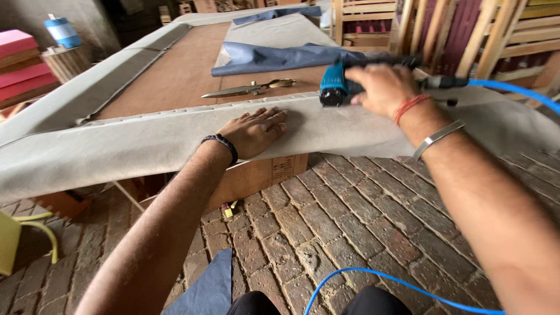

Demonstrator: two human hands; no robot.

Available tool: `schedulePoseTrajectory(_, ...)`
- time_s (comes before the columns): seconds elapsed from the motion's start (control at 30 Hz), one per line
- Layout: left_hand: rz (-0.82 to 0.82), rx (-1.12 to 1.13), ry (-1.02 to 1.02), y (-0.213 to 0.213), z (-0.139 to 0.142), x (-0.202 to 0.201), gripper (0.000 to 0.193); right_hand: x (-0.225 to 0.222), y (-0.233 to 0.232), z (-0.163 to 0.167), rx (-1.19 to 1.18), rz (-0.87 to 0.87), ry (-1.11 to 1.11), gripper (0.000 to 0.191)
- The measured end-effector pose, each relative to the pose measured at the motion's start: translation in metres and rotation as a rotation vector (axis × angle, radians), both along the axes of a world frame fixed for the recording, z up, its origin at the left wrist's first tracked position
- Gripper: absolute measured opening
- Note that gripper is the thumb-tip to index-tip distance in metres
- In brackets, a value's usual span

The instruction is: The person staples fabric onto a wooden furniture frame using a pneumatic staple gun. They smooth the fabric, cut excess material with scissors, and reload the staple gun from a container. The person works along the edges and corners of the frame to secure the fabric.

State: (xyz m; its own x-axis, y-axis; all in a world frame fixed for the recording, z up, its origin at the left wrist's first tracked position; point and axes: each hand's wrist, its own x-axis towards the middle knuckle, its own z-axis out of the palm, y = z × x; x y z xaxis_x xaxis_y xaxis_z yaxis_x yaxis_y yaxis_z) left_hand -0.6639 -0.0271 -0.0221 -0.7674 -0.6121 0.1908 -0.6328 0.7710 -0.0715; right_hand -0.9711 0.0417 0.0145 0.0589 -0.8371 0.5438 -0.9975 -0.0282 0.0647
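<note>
My right hand (382, 87) grips a blue and black pneumatic staple gun (335, 84), its nose pressed onto the grey fabric (146, 143) stretched over the edge of a wooden panel frame (175, 76). A blue air hose (507, 90) runs from the gun's rear off to the right. My left hand (256, 129) lies flat, fingers spread, on the fabric just left of the gun. A row of staples shows along the fabric's upper edge.
Metal scissors (251, 88) lie on the panel behind the gun. Folded dark blue cloth (274, 57) lies farther back. Wooden chair frames (466, 35) stand at the right, pink foam slabs (20, 64) at the left. Brick floor (326, 227) below; a blue hose loop (379, 280) nearby.
</note>
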Motion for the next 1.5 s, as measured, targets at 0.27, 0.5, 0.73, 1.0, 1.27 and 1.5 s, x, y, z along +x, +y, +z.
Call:
schedulePoseTrajectory(0.27, -0.123, 0.091, 0.067, 0.03, -0.003, -0.038, 0.068, 0.006, 0.076, -0.106, -0.589, 0.56, -0.735, 0.013)
schedulePoseTrajectory(0.5, -0.399, 0.241, 0.031, 0.013, 0.004, -0.082, 0.062, 0.073, 0.068, -0.186, -0.665, 1.063, -2.319, 0.02)
schedulePoseTrajectory(0.73, -0.316, 0.269, -0.04, -0.007, 0.002, -0.114, 0.052, 0.088, 0.021, -0.156, -1.045, 1.197, -2.39, 0.054)
schedulePoseTrajectory(1.0, -0.652, -0.244, -0.067, -0.039, -0.02, -0.125, 0.053, 0.079, -0.011, -0.179, -1.114, 1.488, -2.302, 0.086)
schedulePoseTrajectory(1.27, -0.339, -0.182, -0.03, 0.034, -0.025, -0.116, 0.065, 0.087, -0.014, -0.17, -1.013, 1.792, -2.396, 0.092)
schedulePoseTrajectory(1.5, -0.134, -0.331, -0.021, 0.059, -0.033, -0.123, 0.086, 0.078, -0.013, -0.189, -1.11, 1.162, -2.374, 0.09)
